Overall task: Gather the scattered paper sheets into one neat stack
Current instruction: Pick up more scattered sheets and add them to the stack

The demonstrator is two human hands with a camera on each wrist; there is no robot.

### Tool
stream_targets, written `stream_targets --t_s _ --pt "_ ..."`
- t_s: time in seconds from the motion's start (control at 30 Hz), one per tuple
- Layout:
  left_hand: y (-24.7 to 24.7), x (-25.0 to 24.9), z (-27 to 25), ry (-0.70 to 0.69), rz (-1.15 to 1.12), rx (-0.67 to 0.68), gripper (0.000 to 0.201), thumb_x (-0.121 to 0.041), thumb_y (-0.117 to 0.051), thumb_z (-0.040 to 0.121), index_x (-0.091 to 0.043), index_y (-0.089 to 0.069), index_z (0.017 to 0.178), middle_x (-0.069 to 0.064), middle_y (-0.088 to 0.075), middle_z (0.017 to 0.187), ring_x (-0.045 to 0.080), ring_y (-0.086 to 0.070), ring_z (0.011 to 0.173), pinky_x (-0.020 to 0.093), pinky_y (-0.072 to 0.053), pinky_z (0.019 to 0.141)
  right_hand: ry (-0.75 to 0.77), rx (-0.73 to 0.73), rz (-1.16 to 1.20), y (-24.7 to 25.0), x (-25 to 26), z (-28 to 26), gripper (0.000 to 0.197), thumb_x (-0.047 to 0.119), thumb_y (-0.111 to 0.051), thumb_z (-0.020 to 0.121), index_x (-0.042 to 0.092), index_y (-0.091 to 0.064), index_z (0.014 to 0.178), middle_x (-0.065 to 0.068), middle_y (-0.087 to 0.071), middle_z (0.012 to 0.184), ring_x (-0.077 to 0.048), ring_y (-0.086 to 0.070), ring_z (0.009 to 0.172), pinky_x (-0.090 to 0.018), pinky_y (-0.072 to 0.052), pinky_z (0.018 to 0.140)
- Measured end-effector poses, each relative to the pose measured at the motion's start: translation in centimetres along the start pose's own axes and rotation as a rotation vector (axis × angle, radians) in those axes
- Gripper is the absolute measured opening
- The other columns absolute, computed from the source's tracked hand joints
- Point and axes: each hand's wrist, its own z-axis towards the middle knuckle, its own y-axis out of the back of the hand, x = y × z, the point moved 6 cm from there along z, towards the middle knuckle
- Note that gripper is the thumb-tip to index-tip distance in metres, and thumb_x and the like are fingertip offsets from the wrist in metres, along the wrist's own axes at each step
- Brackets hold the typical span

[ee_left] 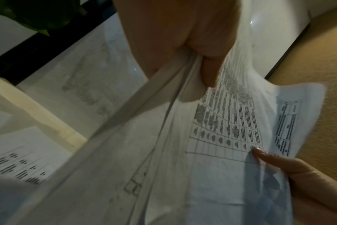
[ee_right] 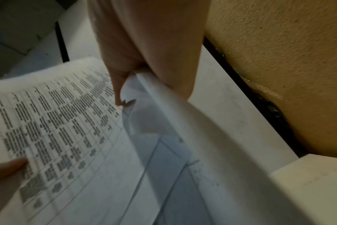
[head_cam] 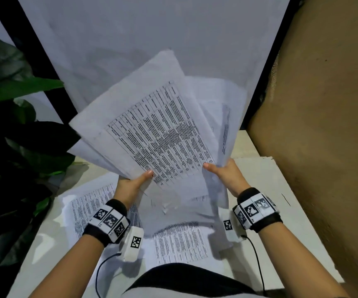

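Both hands hold up a fanned bundle of printed paper sheets [head_cam: 158, 130] above the table, the top sheet showing a dense table of text. My left hand [head_cam: 134, 181] pinches the bundle's lower left edge, thumb on top. My right hand [head_cam: 223, 172] pinches the lower right edge, thumb on the printed face. The left wrist view shows the thumb pressed on the sheets [ee_left: 217, 121] with fingers behind. In the right wrist view the sheets [ee_right: 67, 137] curve away from the grip. Two more printed sheets [head_cam: 180, 244] [head_cam: 83, 209] lie flat on the table below.
The white table [head_cam: 266, 190] runs to a brown textured wall [head_cam: 324, 125] on the right. A white panel [head_cam: 152, 39] with a black frame stands behind. A leafy green plant [head_cam: 12, 104] is at the left. Wrist cables hang near the table's front edge.
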Motion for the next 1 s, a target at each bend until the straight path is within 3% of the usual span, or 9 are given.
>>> stream_targets --t_s 0.07,0.17,0.27,0.37,0.43,0.57,0.67,0.83,1.0 --pt "-0.4 -0.7 -0.8 -0.021 0.022 0.022 0.031 -0.027 -0.079 0.061 -0.020 -0.054 0.078 0.000 -0.061 0.079 0.018 -0.058 0.077 0.047 -0.047 0.093 0.064 0.022 0.079 -0.3 0.9 -0.5 0.016 0.012 -0.067 0.079 0.020 -0.062 0.092 -0.014 -0.068 0.100 -0.022 -0.065 0.097 -0.038 -0.051 0.092" --pt "-0.9 -0.4 -1.5 0.027 0.020 0.082 0.076 -0.059 -0.081 0.020 -0.025 -0.053 0.082 -0.003 -0.060 0.081 0.014 -0.057 0.079 0.042 -0.045 0.089 0.104 0.086 0.130 -0.9 1.0 -1.1 0.028 0.006 -0.065 0.079 0.024 -0.060 0.100 0.004 -0.067 0.100 -0.006 -0.065 0.094 -0.026 -0.051 0.090" --pt "-0.5 0.0 -1.5 -0.018 0.055 0.066 0.053 -0.032 -0.083 0.048 -0.026 -0.055 0.092 -0.007 -0.063 0.089 0.008 -0.059 0.085 0.041 -0.046 0.092 0.092 0.059 0.125 -0.4 0.3 -1.2 0.027 0.006 -0.062 0.081 0.025 -0.059 0.100 0.003 -0.066 0.100 -0.014 -0.063 0.097 -0.036 -0.049 0.094" --pt "-0.2 0.4 -0.9 -0.048 0.076 0.055 0.035 -0.009 -0.074 0.068 -0.010 -0.060 0.100 -0.014 -0.072 0.074 -0.001 -0.066 0.074 0.030 -0.051 0.083 0.067 -0.008 0.148 0.7 -0.2 -1.2 0.027 0.005 -0.060 0.084 0.032 -0.059 0.092 0.003 -0.065 0.097 -0.024 -0.061 0.103 -0.043 -0.046 0.097" --pt "-0.4 0.6 -0.6 -0.049 0.111 0.066 0.020 -0.004 -0.066 0.076 -0.013 -0.063 0.093 -0.013 -0.072 0.073 0.001 -0.066 0.076 0.033 -0.050 0.085 0.062 0.001 0.155 0.8 -0.3 -1.2 0.027 0.005 -0.060 0.083 0.031 -0.059 0.091 0.006 -0.064 0.097 -0.022 -0.060 0.101 -0.041 -0.044 0.100" --pt "-0.6 0.4 -0.4 -0.074 0.174 0.056 0.013 -0.013 -0.068 0.077 -0.022 -0.060 0.082 -0.004 -0.062 0.083 0.013 -0.060 0.080 0.042 -0.047 0.092 0.043 0.060 0.141 0.7 0.1 -1.0 0.026 0.008 -0.065 0.079 0.029 -0.061 0.094 0.007 -0.065 0.098 -0.011 -0.061 0.098 -0.039 -0.043 0.102" --pt "-0.1 0.1 -0.1 -0.116 0.105 0.070 0.041 -0.017 -0.079 0.061 -0.014 -0.060 0.097 0.002 -0.069 0.090 0.019 -0.065 0.087 0.045 -0.050 0.091 0.066 0.055 0.155 1.6 0.2 -0.8 0.026 0.012 -0.071 0.074 0.027 -0.064 0.095 0.000 -0.068 0.105 -0.017 -0.064 0.104 -0.042 -0.045 0.100" --pt "-0.2 1.3 0.1 -0.097 0.073 0.157 0.083 -0.052 -0.085 0.021 -0.020 -0.058 0.093 -0.018 -0.074 0.074 -0.001 -0.068 0.071 0.018 -0.056 0.066 0.068 0.183 0.125 0.4 0.5 -0.7 0.041 0.014 -0.073 0.068 0.030 -0.059 0.103 0.005 -0.066 0.108 -0.005 -0.063 0.103 -0.026 -0.048 0.095" --pt "-0.2 1.9 0.1 -0.054 0.055 0.164 0.051 -0.026 -0.085 0.048 -0.021 -0.059 0.093 -0.011 -0.074 0.076 0.000 -0.068 0.074 0.033 -0.054 0.084 0.062 0.220 0.080 -0.3 0.3 -0.3 0.056 0.030 -0.078 0.056 0.027 -0.057 0.108 -0.004 -0.065 0.114 -0.015 -0.061 0.110 -0.032 -0.046 0.098"
